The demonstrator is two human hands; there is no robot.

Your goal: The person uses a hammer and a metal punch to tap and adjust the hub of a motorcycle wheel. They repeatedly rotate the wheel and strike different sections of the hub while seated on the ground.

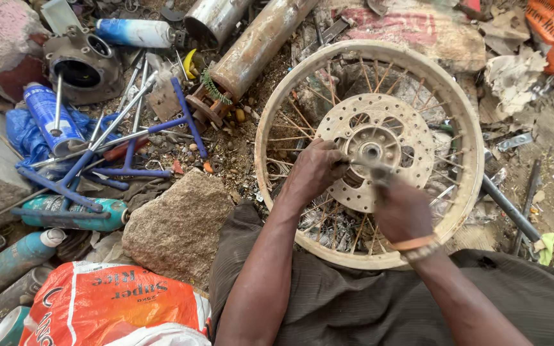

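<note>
Spoked wheel (463, 122) lies flat on the dirt against the person's lap, brake disc (411, 128) up. Left hand (315, 170) curled closed on the disc's near-left edge. Right hand (402, 208) fisted around a blurred tool just below the hub (371, 152); what kind, cannot tell. Left of the fingers: brown rock (177, 224), orange printed sack (107, 301), blue spray can (49, 118), teal cans (72, 211), blue wrenches (129, 144).

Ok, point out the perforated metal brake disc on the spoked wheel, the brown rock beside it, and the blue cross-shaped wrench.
Perforated metal brake disc (397, 110), head view, upper drilled face.
Brown rock (177, 224), head view, middle of top face.
Blue cross-shaped wrench (133, 148), head view, on a blue arm near the crossing.
</note>
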